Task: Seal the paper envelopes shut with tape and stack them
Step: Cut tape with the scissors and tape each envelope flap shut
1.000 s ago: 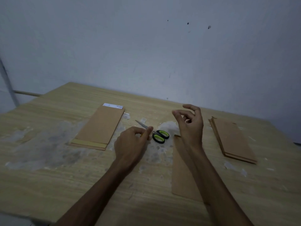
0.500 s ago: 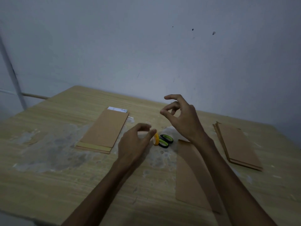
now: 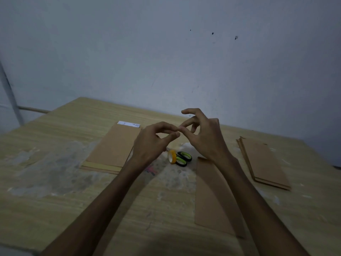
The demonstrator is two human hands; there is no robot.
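Envelopes lay in three places: a stack [image 3: 112, 146] at nine o'clock, one loose envelope [image 3: 212, 196] under the right forearm, and another pile [image 3: 265, 163] at three o'clock. How many were sealed was unclear. Left hand [image 3: 153, 143] and right hand [image 3: 204, 137] met fingertip to fingertip, each grip pinching, perhaps on tape too thin to see, above the tape roll [image 3: 172, 156] on the tabletop [image 3: 55, 200].

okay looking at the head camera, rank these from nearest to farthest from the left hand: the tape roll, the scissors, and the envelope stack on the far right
Measured from the left hand:
1. Tape roll, just right of the hand and below its fingers.
2. Scissors, their green handles right beside the roll, one step farther right.
3. Envelope stack, far right, beyond the right arm.
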